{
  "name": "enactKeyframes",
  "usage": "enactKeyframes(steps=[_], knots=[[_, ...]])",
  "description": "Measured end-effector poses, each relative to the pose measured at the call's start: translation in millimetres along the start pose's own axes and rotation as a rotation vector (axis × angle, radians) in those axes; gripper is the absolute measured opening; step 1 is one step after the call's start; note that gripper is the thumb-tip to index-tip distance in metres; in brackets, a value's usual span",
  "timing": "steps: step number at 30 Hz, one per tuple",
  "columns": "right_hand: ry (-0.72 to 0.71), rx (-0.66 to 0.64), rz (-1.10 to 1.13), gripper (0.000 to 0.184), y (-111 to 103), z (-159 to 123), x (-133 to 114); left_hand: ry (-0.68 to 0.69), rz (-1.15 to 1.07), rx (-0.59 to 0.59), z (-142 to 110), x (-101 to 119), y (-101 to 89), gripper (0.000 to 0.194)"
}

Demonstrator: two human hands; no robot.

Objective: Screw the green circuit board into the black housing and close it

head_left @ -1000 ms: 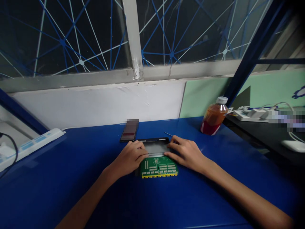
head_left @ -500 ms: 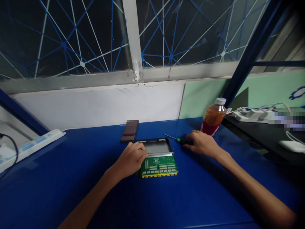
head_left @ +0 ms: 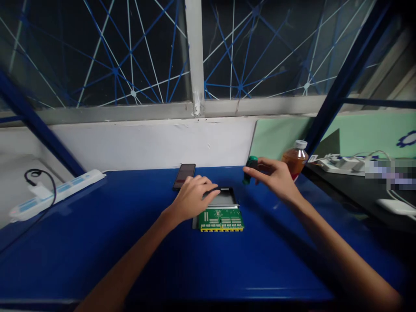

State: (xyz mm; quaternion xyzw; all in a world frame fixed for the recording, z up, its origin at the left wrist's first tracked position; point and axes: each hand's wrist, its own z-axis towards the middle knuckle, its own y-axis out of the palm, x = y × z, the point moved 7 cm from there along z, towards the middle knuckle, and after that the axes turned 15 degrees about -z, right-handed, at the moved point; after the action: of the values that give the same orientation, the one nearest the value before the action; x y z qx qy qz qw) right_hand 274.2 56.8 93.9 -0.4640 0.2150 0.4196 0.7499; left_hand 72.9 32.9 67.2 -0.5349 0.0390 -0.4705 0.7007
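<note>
A green circuit board (head_left: 224, 216) with a yellow strip along its near edge lies flat on the blue table, joined to or resting in a black-rimmed case (head_left: 227, 197) with a grey inside. Over the left part of that case is my left hand (head_left: 192, 197), fingers stretched and apart, holding nothing; whether a fingertip touches the case I cannot tell. To the right, above the table, my right hand (head_left: 273, 175) pinches a screwdriver (head_left: 250, 170) by its black and green handle, held roughly upright. Its thin blade does not show clearly.
Behind my left hand lies a dark phone (head_left: 184, 172). A drink bottle (head_left: 294, 161) stands just beyond my right hand. White power strips sit at the left (head_left: 65, 190) and on the black surface at the right (head_left: 344, 164). A wall and window close off the back.
My right hand has lifted the screwdriver off the table and turned its handle upright. My left hand has loosened from the case and spread its fingers. The view has shifted slightly.
</note>
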Motion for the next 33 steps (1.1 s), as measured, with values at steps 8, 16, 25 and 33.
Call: enactKeyframes(steps=[8, 16, 25, 33], knots=[[-0.120, -0.036, -0.075, 0.026, 31.7, -2.2, -19.2, -0.028, -0.416, -0.019, 29.3, 6.8, 31.6, 0.018], [-0.137, -0.064, -0.140, 0.027, 31.2, -16.2, -10.8, -0.014, -0.526, -0.071, 21.0, -0.5, 51.5, 0.014], [-0.200, -0.096, -0.183, 0.027, 37.6, -19.5, -19.0, -0.030, -0.580, -0.089, 20.5, -6.4, 56.3, 0.014], [-0.209, -0.110, -0.189, 0.026, 34.4, -20.5, -20.1, -0.035, -0.578, -0.089, 20.9, -3.0, 55.6, 0.015]])
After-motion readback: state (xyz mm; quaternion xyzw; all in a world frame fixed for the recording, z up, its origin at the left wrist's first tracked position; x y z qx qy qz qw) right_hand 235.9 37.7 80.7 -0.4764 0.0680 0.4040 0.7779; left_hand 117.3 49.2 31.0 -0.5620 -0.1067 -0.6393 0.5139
